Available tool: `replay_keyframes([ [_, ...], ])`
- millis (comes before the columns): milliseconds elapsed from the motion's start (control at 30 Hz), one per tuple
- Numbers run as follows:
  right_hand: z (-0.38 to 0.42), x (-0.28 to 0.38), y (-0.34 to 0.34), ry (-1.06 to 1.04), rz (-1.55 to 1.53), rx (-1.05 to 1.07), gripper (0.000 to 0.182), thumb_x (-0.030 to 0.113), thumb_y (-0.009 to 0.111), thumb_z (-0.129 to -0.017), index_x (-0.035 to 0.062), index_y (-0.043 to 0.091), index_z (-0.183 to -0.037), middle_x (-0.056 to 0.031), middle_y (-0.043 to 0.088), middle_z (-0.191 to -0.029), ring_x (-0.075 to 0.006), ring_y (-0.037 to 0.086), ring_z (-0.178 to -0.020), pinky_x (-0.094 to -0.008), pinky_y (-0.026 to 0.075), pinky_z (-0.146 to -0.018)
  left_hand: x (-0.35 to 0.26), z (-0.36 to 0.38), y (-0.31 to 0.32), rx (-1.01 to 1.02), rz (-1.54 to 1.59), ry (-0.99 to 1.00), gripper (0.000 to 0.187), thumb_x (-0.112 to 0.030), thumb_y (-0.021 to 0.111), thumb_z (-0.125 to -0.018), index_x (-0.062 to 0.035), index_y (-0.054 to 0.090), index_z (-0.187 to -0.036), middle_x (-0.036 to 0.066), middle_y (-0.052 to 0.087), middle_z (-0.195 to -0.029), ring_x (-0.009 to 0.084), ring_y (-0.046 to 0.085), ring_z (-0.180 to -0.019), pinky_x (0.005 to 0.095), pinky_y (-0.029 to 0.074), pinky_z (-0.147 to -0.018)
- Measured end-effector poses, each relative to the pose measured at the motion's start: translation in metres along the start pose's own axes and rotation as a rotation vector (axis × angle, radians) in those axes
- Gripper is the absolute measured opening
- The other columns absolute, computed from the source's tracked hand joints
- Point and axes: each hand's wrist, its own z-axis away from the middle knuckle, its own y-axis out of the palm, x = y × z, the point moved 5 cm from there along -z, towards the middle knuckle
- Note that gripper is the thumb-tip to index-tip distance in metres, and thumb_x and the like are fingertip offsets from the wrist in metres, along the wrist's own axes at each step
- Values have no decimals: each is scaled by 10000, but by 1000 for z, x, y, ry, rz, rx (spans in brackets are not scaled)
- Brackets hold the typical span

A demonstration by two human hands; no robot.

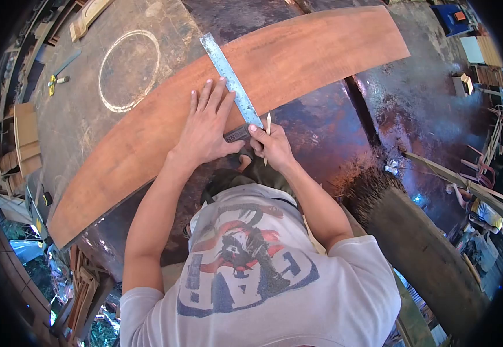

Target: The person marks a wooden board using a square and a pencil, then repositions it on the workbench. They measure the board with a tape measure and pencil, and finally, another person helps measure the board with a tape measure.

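A long curved reddish-brown wooden board (321,49) lies across the work table. Across its width rests a square's metal ruled blade (228,72), with its dark lettered stock (236,134) along the near edge. My left hand (208,124) lies flat with fingers spread on the board; its index fingertip touches the blade and its thumb is by the stock. At the blade's near end, my right hand (273,144) is closed around a pencil (268,123) pointing up, its thumb against the blade. Its lower fingers are partly hidden.
A pale ring mark (103,75) shows on the tabletop. Beyond it lie a yellow-and-blue tool (53,85) and a shaped wood piece (86,20). A dark weathered timber (431,248) stands at the right. A blue box (449,20) sits at the far right.
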Motion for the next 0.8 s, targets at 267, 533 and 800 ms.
replay_keyframes([
  [267, 3, 7, 1, 7, 11, 40, 263, 294, 619, -1024, 80, 559, -883, 33, 474, -614, -67, 401, -497, -264, 306, -443, -3, -2, -2, -10, 5, -10, 1025, -353, 876, -625, -40, 405, -1481, 212, 258, -1622, 453, 211, -1505, 641, 216, -1203],
  [533, -2, 9, 2, 62, -17, 76, 217, 252, 609, -1028, 78, 557, -910, 59, 442, -628, -45, 394, -514, -251, 280, -444, -2, -7, -8, -4, 25, -11, 995, -359, 870, -632, -39, 428, -1464, 201, 281, -1613, 452, 245, -1492, 635, 252, -1194],
  [800, -1, 5, -2, 38, -4, 80, 234, 266, 624, -1019, 82, 555, -891, 61, 430, -617, -48, 385, -510, -255, 277, -452, -5, -5, -8, -13, 1, -20, 1023, -384, 892, -617, -41, 426, -1461, 191, 254, -1626, 434, 242, -1497, 623, 246, -1201],
])
